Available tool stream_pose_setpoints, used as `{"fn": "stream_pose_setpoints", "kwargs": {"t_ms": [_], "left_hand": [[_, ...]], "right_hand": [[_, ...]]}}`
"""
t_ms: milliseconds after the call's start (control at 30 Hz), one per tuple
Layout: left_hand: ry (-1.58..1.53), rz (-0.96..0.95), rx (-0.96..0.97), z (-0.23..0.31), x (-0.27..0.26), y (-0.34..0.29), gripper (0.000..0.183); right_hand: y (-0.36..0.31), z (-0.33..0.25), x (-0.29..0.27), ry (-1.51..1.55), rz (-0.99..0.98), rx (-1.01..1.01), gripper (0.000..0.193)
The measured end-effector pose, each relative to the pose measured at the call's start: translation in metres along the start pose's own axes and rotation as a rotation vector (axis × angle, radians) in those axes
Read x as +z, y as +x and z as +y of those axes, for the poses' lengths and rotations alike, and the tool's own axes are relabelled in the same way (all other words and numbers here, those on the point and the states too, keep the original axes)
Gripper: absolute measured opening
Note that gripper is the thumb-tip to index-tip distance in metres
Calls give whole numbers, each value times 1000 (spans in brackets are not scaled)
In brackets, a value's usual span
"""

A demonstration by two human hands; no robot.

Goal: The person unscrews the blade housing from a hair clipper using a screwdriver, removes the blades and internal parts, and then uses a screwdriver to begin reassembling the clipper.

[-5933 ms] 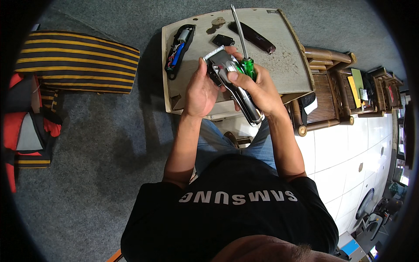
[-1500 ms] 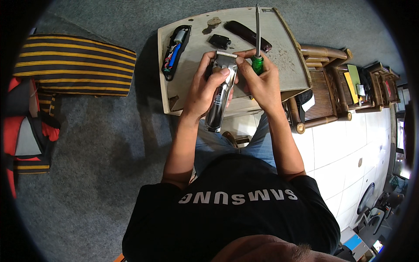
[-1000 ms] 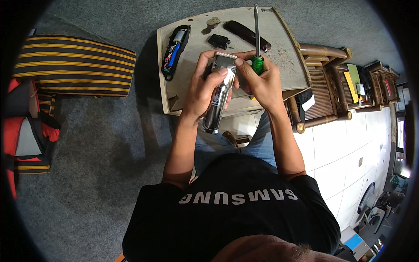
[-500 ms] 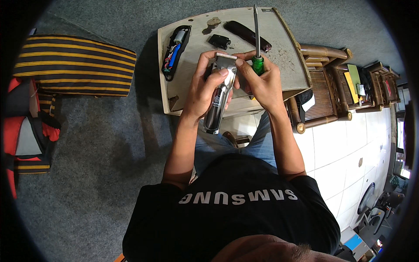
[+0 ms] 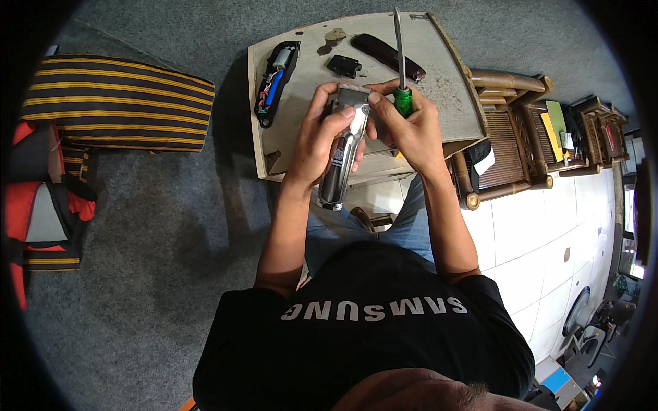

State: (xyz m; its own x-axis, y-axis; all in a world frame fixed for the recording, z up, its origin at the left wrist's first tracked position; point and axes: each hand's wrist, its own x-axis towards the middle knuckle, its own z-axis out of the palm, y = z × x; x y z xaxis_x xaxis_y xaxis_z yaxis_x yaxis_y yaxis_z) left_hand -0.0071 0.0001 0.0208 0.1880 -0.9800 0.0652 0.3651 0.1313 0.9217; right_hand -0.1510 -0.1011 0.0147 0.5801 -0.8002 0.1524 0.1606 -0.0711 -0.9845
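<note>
Grey carpet (image 5: 157, 205) lies L of & beyond desk (image 5: 449, 120); white floor tiles (image 5: 534, 233) are R of it, on the near side. Closest in: black tee (image 5: 356, 356), then blue jeans (image 5: 327, 226) reaching desk's near edge. Silver/black hair clipper (image 5: 340, 154) is over that near edge, blade end twd desk, butt end sticking out past it. L hand (image 5: 315, 144): grip closed round clipper body, thumb on its face. R hand (image 5: 418, 137): grip curled on green handle of screwdriver (image 5: 403, 103), shaft twd desk's far edge; thumb tip also at clipper blade's corner, seems to touch. On desk, L side: opened black housing (image 5: 281, 92) w/ blue cylinder (image 5: 274, 86) & wires showing. Desk middle: small black piece (image 5: 344, 66). Farther back, R of desk's centre: long dark cover (image 5: 375, 49). Past desk's R edge: bamboo chairs (image 5: 504, 154). Well L of desk: black/yellow striped cushion (image 5: 123, 103).
</note>
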Motion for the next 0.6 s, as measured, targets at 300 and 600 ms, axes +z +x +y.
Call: {"fn": "stream_pose_setpoints", "kwargs": {"t_ms": [300,600], "left_hand": [[-863,-392,-42,-10,-30,2,47],[-936,-549,34,-12,-49,2,56]], "right_hand": [[4,-1,-13,155,24,-16,26],[14,-17,-68,-14,-201,-51,29]]}}
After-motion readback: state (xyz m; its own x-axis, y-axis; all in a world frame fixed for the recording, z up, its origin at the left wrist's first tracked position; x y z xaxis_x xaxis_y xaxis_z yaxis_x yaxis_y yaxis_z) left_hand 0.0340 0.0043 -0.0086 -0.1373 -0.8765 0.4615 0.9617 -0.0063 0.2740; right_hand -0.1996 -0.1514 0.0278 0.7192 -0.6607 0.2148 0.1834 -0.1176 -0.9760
